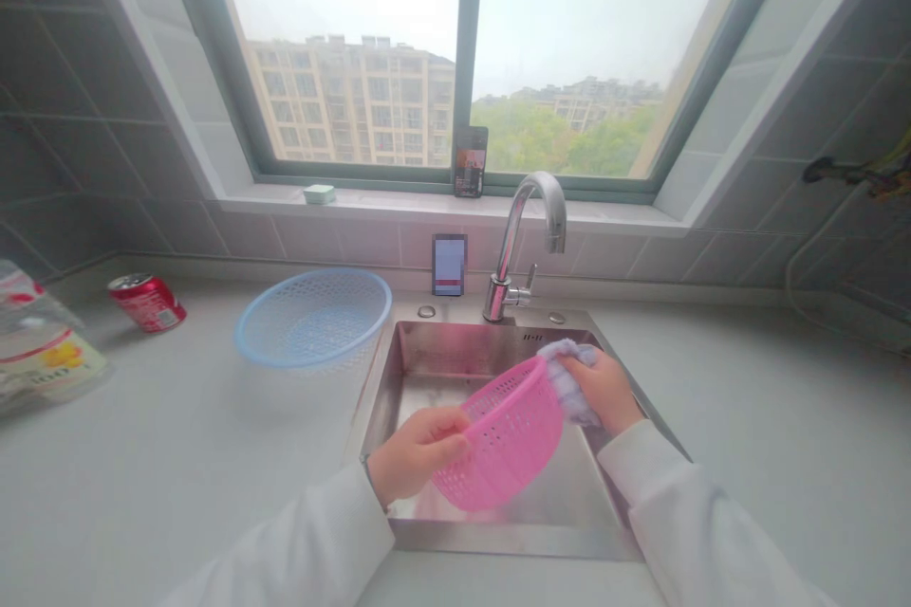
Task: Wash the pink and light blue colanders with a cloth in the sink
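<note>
Over the steel sink [512, 539] I hold a pink plastic basket [505, 450] with perforated sides, tilted so that its outer wall faces me. My left hand [419, 452] grips the basket's left rim, thumb outside, the other fingers partly hidden behind the wall. At the basket's right rim, my right hand [604, 387] is closed around a pale, crumpled cloth [567, 389], pressing it to the edge. The fingertips under the cloth are hidden. Behind the basket rises the chrome faucet [509, 247], with no water seen running from it.
A light blue perforated basket [313, 360] stands on the counter left of the sink. Farther left are a red can [147, 302] lying on its side and a clear plastic bottle [49, 351]. One phone [449, 266] leans behind the sink; another phone [470, 161] and a pale green box [320, 194] are on the windowsill.
</note>
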`<action>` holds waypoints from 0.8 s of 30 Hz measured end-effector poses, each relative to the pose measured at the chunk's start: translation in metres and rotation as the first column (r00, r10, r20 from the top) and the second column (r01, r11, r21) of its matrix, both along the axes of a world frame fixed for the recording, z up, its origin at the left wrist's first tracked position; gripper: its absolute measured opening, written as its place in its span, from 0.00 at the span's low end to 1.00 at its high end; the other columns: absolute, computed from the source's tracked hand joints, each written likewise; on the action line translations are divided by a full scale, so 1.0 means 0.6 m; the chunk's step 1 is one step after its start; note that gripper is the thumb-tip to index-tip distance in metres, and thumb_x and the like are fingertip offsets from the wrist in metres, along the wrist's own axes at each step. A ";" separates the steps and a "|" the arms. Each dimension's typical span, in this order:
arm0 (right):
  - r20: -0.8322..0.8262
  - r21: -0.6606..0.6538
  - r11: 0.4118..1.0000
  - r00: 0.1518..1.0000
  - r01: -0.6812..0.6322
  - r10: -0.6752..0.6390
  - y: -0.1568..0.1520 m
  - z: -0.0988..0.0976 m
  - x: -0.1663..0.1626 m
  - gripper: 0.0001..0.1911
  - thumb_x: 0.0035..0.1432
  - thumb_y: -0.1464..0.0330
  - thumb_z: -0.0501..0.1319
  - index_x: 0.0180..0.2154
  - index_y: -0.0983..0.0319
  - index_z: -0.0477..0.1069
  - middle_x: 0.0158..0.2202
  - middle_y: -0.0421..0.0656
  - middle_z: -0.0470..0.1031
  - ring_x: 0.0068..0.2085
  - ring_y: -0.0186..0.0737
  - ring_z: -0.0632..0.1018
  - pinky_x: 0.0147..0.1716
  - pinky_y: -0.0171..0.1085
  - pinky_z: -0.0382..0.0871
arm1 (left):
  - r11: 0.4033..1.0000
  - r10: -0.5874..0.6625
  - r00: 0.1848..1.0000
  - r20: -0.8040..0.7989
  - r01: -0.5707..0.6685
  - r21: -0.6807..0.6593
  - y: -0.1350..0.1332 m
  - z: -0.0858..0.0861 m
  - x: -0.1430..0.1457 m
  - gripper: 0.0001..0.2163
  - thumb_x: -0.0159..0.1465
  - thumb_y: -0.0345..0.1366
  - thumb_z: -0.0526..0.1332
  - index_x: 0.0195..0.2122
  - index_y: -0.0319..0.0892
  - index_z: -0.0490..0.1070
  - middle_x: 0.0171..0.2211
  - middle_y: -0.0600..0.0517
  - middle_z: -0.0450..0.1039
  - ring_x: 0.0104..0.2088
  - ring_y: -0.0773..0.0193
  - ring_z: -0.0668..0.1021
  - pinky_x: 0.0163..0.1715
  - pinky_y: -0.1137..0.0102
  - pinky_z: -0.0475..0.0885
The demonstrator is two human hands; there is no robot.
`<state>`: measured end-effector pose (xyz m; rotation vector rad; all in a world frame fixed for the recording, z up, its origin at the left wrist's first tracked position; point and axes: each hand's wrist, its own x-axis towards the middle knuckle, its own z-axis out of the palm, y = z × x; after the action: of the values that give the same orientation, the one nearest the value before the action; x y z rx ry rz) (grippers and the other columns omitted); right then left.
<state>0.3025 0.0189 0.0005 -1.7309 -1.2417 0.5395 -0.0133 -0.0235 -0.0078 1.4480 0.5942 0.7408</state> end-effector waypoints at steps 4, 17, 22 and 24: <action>0.114 0.005 0.997 0.991 -0.072 0.071 -0.002 0.004 -0.002 0.20 0.52 0.52 0.62 0.35 0.61 0.77 0.33 0.48 0.82 0.36 0.52 0.80 0.34 0.43 0.69 | 0.996 -0.092 0.996 -0.019 0.092 0.003 0.000 0.005 0.005 0.17 0.62 0.47 0.66 0.43 0.38 0.75 0.38 0.49 0.74 0.38 0.62 0.73 0.39 0.70 0.65; 0.128 0.076 0.973 0.970 -0.216 0.205 -0.022 0.018 -0.032 0.17 0.51 0.54 0.61 0.33 0.61 0.75 0.32 0.44 0.80 0.35 0.48 0.78 0.35 0.40 0.68 | 0.931 0.157 0.978 0.135 -0.101 -0.352 0.012 -0.006 0.023 0.29 0.52 0.32 0.69 0.56 0.40 0.62 0.31 0.53 0.76 0.30 0.64 0.77 0.33 0.71 0.68; 0.143 0.102 0.967 0.966 -0.233 0.217 -0.033 0.026 -0.046 0.17 0.51 0.54 0.61 0.32 0.60 0.75 0.29 0.42 0.79 0.32 0.46 0.77 0.33 0.40 0.68 | 0.929 0.224 0.975 0.016 -0.208 -0.306 0.019 -0.020 0.021 0.33 0.52 0.31 0.66 0.61 0.36 0.63 0.27 0.54 0.74 0.26 0.66 0.74 0.29 0.71 0.67; 0.139 0.116 0.964 0.965 -0.237 0.221 -0.036 0.028 -0.047 0.16 0.51 0.54 0.62 0.33 0.60 0.75 0.29 0.42 0.79 0.32 0.46 0.77 0.33 0.40 0.69 | 0.936 0.242 0.970 -0.037 -0.244 -0.255 0.019 -0.022 0.022 0.32 0.54 0.33 0.66 0.61 0.35 0.64 0.28 0.53 0.74 0.26 0.65 0.74 0.30 0.70 0.67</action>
<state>0.2741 -0.0025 0.0175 -1.5387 -1.5454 0.4763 -0.0001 -0.0123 -0.0208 1.1471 0.8523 0.8199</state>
